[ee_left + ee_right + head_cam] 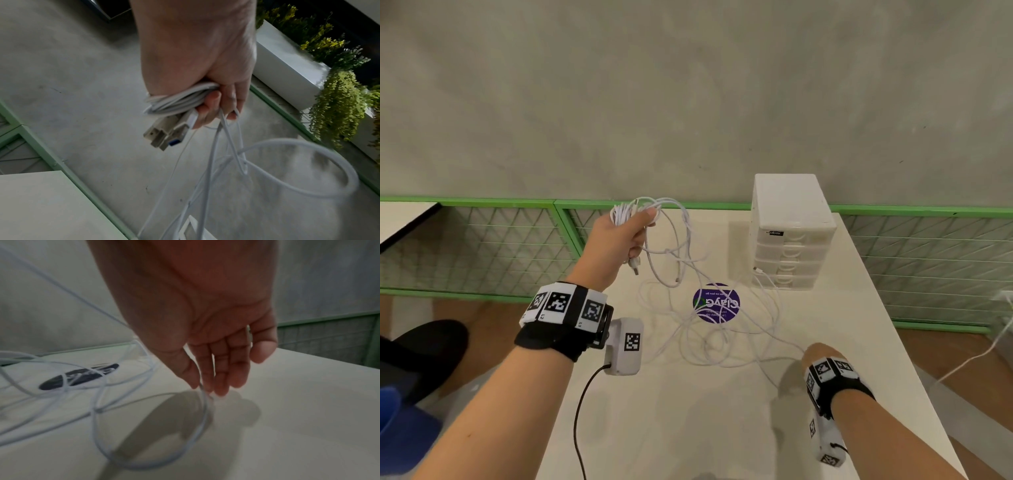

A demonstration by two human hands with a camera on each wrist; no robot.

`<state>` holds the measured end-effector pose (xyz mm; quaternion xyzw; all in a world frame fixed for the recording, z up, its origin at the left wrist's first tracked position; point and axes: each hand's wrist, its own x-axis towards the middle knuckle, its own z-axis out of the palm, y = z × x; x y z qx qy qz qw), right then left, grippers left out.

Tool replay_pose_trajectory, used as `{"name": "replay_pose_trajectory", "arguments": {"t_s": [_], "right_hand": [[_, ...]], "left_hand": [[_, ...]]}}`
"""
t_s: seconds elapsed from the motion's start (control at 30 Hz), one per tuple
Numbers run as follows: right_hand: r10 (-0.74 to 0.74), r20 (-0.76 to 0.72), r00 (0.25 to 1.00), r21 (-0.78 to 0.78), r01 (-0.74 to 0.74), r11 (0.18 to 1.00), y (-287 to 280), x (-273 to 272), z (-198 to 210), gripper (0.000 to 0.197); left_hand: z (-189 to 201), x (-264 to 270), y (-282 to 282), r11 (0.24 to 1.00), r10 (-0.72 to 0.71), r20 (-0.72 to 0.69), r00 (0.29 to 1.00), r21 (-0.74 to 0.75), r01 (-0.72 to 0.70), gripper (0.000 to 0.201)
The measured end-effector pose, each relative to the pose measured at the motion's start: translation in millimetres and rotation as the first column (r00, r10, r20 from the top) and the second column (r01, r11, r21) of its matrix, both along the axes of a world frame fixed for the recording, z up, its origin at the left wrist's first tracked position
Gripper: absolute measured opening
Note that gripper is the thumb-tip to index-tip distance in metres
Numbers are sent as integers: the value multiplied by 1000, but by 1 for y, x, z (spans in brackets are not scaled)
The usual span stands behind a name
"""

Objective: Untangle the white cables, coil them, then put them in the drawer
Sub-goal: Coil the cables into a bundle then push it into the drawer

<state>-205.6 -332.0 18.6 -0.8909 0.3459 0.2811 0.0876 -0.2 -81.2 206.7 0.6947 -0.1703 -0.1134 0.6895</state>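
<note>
Head view: white cables (pixel 681 246) bunched in left hand (pixel 619 233) grip, trailing tableward.

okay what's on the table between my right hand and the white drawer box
Loose loops of white cable sprawl there, crossing a round purple sticker short of the drawer box. The head view shows it; right hand.

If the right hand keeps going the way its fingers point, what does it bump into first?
Probably the white cable loop just below its fingertips; the right hand points down, with the white table right beneath. Blur hides whether it already touches.
</note>
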Motion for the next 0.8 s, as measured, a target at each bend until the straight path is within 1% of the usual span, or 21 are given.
{"name": "replay_pose_trajectory", "arguments": {"t_s": [0.03,0.1,0.13,0.17,0.2,0.23,0.27,0.3,0.33,0.37,0.4,0.43,0.47,0.5,0.53,0.6,0.63,0.67,0.73,0.8], "right_hand": [[-87,60,994,8,87,996,2,12,2,53],[-239,222,945,31,238,971,9,42,16,46],[-239,344,908,35,242,970,13,57,25,49],[-158,486,860,43,156,987,18,68,33,56],[-56,611,790,73,15,997,25,77,41,64],[10,696,718,134,-143,981,33,82,52,70],[14,734,679,231,-270,935,43,88,64,74],[3,739,674,331,-367,869,53,92,73,74],[-15,738,674,414,-435,800,61,96,79,69],[-39,736,676,477,-477,738,69,100,84,57],[-68,730,680,530,-500,685,75,102,86,41],[-98,727,680,565,-511,647,79,101,86,26],[-125,730,672,581,-512,632,81,99,82,18],[-150,737,659,580,-503,641,80,95,76,17],[-173,738,653,571,-466,676,76,90,69,21],[-193,728,658,523,-351,777,62,81,51,33],[-179,707,684,482,-280,830,53,76,40,39],[-137,656,743,424,-212,881,44,71,31,45],[-57,471,880,301,-99,948,24,62,5,49],[-87,286,954,231,20,973,5,48,-21,43]], "left_hand": [[-1,-1,-2,1000,-13,-1,1000,10,13,22],[-5,-4,-9,998,-39,-10,999,39,39,21],[-7,-6,-12,998,-47,-17,999,50,48,21],[-8,-7,-15,997,-50,-24,998,55,51,21],[-9,-9,-18,997,-49,-29,998,55,51,22],[-10,-10,-20,998,-44,-35,998,52,46,22],[-10,-11,-22,998,-38,-39,999,51,40,22],[-10,-11,-24,998,-33,-40,999,51,35,23],[-10,-12,-25,998,-30,-40,999,51,32,23],[-10,-13,-26,999,-27,-38,999,46,29,24],[-9,-13,-26,999,-24,-35,999,37,26,24],[-8,-14,-25,999,-18,-31,999,28,19,25],[-7,-14,-23,1000,-7,-25,1000,21,7,24],[-5,-13,-21,1000,9,-20,1000,15,-9,24],[-2,-11,-18,1000,28,-17,999,5,-28,23],[2,-7,-10,997,73,-23,997,-30,-73,23],[3,-4,-6,994,94,-28,995,-51,-95,23],[3,-1,-3,991,112,-31,993,-69,-114,24],[3,2,1,985,140,-37,989,-97,-143,26],[3,4,3,978,159,-47,986,-129,-163,30]]}}
